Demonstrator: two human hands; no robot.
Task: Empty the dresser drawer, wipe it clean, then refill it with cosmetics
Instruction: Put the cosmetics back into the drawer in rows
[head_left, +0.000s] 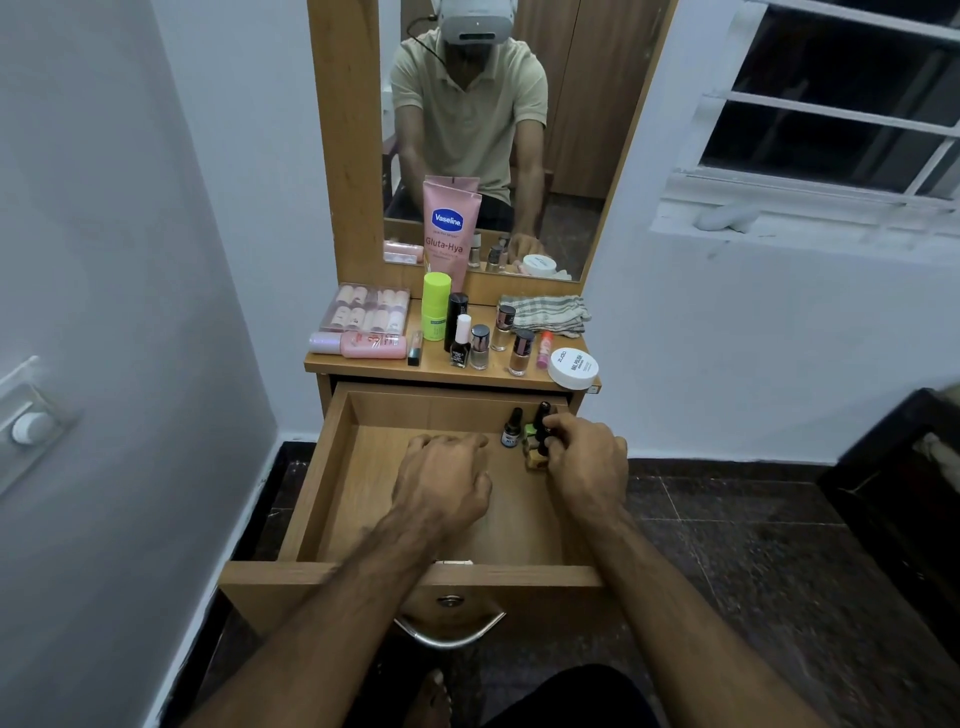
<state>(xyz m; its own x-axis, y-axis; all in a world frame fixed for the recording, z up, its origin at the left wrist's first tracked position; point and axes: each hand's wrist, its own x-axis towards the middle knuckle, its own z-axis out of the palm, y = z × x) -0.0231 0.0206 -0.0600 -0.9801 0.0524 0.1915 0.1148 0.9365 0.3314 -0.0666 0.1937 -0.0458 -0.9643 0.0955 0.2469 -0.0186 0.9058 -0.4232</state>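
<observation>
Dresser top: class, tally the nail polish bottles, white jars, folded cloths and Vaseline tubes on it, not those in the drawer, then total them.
Nail polish bottles: 4
White jars: 1
Folded cloths: 1
Vaseline tubes: 1
Total: 7

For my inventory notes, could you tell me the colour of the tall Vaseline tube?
Pink Vaseline tube, seen in the head view.

One view only, head cam, wide-angle w/ bent edges. Looks fwd and steeply down from above and behind both forearms. Left hand (441, 480) and right hand (587, 457) sit mid-frame, close. Open drawer (332, 467) under the hands, dresser top (363, 364) beyond them, mirror (571, 156) farther up facing the cam.
</observation>
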